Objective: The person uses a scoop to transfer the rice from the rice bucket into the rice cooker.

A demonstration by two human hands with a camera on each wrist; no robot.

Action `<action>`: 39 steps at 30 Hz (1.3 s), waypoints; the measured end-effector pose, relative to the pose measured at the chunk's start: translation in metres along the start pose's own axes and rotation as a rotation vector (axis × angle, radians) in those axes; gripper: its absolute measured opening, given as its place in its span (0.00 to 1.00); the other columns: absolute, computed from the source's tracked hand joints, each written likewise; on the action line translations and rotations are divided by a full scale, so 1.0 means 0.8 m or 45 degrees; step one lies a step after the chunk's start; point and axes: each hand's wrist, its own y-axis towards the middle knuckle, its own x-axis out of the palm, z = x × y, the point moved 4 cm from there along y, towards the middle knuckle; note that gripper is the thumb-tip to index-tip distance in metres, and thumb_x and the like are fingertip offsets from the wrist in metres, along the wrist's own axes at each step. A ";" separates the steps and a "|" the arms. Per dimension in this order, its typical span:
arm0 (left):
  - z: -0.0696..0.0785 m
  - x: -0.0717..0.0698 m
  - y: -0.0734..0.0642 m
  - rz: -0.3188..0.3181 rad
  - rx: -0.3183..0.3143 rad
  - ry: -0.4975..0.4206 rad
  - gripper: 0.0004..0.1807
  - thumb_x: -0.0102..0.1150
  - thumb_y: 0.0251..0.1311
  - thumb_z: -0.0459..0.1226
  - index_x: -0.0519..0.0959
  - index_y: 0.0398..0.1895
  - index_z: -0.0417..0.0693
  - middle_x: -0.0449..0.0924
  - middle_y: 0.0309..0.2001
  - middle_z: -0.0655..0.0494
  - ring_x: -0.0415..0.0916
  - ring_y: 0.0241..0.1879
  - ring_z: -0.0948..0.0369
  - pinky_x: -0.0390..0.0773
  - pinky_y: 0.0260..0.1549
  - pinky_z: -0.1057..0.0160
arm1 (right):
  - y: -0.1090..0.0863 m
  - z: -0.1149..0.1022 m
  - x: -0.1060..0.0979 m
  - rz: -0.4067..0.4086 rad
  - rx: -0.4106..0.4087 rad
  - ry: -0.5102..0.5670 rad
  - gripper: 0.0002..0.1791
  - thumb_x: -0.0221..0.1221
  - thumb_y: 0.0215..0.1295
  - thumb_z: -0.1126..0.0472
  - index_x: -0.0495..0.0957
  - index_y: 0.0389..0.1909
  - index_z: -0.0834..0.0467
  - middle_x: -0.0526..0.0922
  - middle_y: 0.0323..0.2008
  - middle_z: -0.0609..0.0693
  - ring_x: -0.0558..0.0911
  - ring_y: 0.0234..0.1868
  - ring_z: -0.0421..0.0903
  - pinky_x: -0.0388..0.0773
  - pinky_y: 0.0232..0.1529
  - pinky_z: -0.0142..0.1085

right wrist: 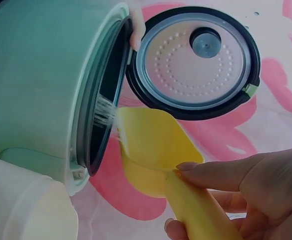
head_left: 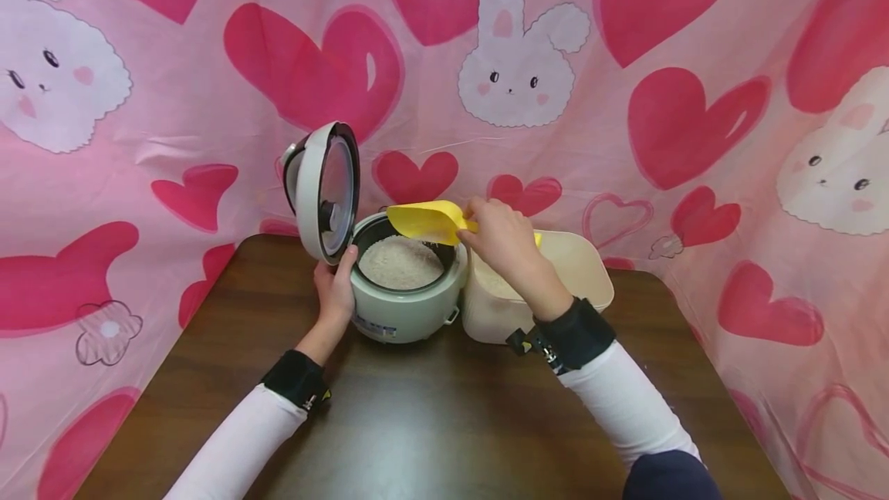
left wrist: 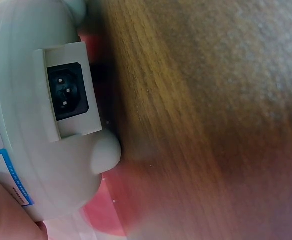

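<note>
Pinched by its handle in my right hand [head_left: 507,241], a yellow scoop [head_left: 425,221] is tilted over the mouth of a pale green rice cooker [head_left: 399,319]. White rice [head_left: 400,262] lies in the cooker's dark inner pot [head_left: 378,230]. In the right wrist view, a stream of grains [right wrist: 105,111] runs from the scoop's lip into the pot. My left hand [head_left: 336,288] holds the cooker's left side, its thumb at the rim beside the hinge. The cooker's lid [head_left: 326,191] stands raised on the left.
A cream bin [head_left: 590,272] with rice in it stands right of the cooker, partly hidden by my right arm. Both rest on a dark wooden table [head_left: 417,423]. A pink heart-and-rabbit cloth [head_left: 430,130] hangs close behind. The left wrist view shows the cooker's power socket [left wrist: 68,91].
</note>
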 end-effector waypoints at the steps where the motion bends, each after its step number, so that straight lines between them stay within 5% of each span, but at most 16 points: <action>1: 0.000 0.000 0.000 -0.001 0.000 0.000 0.26 0.57 0.73 0.46 0.75 0.65 0.36 0.79 0.63 0.44 0.73 0.58 0.60 0.67 0.70 0.54 | 0.000 0.000 0.000 0.003 0.000 0.002 0.22 0.70 0.67 0.54 0.82 0.55 0.62 0.86 0.48 0.58 0.82 0.46 0.56 0.84 0.47 0.51; 39: -0.002 -0.001 -0.002 -0.007 0.018 0.011 0.27 0.56 0.73 0.46 0.75 0.66 0.36 0.78 0.65 0.41 0.73 0.62 0.55 0.66 0.71 0.52 | -0.030 0.026 0.002 0.028 0.024 0.010 0.21 0.70 0.67 0.53 0.81 0.54 0.61 0.85 0.44 0.59 0.81 0.40 0.55 0.85 0.45 0.48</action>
